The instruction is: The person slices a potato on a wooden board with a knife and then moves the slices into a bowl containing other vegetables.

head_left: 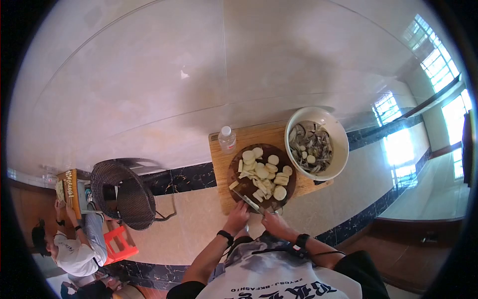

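Observation:
My right hand is wrapped round the handle of a knife, whose blade slants up and left over the front of a round brown cutting board. Close beside the blade, my left hand has its fingers curled together; what they grip, if anything, is hidden. A small pale piece lies by the knife's far end. Pale round vegetable slices, several of them in loose stacks, cover much of the board. Right of it stands a white bowl holding greyish cut strips and some pale rounds.
The board rests on a wooden table against a tiled wall. A clear bottle with a white cap stands at the table's back left. Farther left are a dark woven chair and a person seated on a red stool.

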Demonstrator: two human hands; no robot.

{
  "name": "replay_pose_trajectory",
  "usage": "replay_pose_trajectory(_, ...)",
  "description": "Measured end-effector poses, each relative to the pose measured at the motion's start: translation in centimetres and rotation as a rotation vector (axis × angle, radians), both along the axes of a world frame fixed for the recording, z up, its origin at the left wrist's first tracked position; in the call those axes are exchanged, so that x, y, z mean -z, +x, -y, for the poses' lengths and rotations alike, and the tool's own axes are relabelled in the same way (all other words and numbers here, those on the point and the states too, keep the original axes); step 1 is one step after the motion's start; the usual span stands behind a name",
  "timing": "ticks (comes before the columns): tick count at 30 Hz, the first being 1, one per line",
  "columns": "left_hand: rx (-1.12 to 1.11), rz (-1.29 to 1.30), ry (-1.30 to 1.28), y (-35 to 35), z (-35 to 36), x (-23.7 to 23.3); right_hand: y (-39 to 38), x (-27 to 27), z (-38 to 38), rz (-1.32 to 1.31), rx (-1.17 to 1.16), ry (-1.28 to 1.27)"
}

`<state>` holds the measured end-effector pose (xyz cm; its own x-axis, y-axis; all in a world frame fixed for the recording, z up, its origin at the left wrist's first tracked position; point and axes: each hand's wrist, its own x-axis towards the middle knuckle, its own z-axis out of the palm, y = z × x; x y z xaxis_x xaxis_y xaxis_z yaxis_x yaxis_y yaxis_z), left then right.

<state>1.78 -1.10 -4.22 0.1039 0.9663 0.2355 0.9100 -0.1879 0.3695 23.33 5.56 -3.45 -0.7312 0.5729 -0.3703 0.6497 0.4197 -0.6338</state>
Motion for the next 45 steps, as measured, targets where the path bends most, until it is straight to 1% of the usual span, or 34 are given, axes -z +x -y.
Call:
replay_pose_trajectory(2,-0.012,0.010,0.012,0.2,0.1,0.1,-1.0,-3.9,-0.5,0.012,0.160,-0.067)
replay_pose_trajectory(5,-0.037,0.049,0.027,0.2,-0.2,-0.3,-0.6,-3.1,-0.4,0.025,0.138,-0.073)
replay_pose_trajectory(7,-0.064,0.123,-0.017,0.4,0.0,0.0,0.0,-5.5,-0.6,-0.048,0.048,-0.036)
replay_pose_trajectory(9,-0.046,0.046,-0.002,0.4,0.0,-0.1,0.4,-6.2,-0.8,-0.082,0.085,-0.027)
replay_pose_trajectory(11,-0.019,0.017,0.009,0.5,0.2,-0.2,0.9,-5.6,-0.5,-0.080,0.249,-0.052)
replay_pose_trajectory(13,0.010,0.030,0.026,0.2,0.3,-0.1,1.0,-5.6,-0.6,-0.070,0.247,-0.078)
replay_pose_trajectory(17,-0.008,0.041,0.026,0.1,0.9,-0.7,0.4,-6.5,-0.7,-0.060,0.177,-0.119)
replay_pose_trajectory(20,-0.007,0.025,0.015,0.0,1.5,-0.8,0.2,-6.8,-0.4,-0.040,0.170,-0.118)
replay_pose_trajectory(26,-0.015,0.004,0.020,0.1,1.7,-0.9,0.7,-4.8,0.3,-0.034,0.132,-0.074)
replay_pose_trajectory(29,-0.024,0.026,0.008,0.2,1.4,-1.1,0.6,-5.0,0.3,0.012,0.114,-0.108)
replay_pose_trajectory(35,-0.018,0.010,0.025,0.3,1.2,-1.3,0.6,-5.2,0.4,-0.023,0.120,-0.094)
replay_pose_trajectory(45,-0.013,-0.006,0.016,0.3,1.1,-1.0,0.1,-6.6,0.2,-0.005,0.160,-0.117)
